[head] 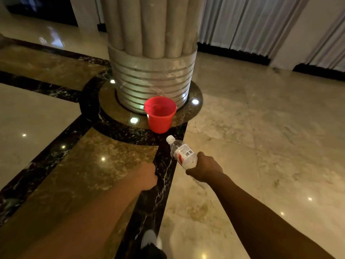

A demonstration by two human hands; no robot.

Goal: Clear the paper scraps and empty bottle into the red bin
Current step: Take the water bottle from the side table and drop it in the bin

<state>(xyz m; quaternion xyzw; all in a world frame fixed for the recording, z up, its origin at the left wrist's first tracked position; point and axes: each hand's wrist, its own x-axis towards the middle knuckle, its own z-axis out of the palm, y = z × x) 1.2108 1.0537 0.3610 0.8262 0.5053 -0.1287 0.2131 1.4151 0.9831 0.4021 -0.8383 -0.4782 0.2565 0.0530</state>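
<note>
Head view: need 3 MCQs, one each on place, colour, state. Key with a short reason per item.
1. Where does the red bin stand?
A. on the floor at the foot of the column
B. on a table
C. in the left hand

2. What colour is the cap of the bottle?
A. blue
B. white
C. green

3. What is the right hand doing?
A. hanging open
B. resting on the bin's rim
C. gripping the bottle by its lower end

Key: 1 A, the bin sits against the column's ribbed base. 2 B, the cap shows white, pointing toward the bin. 3 C, the fingers wrap the bottle's bottom; the left hand is a closed fist, contents hidden.
</note>
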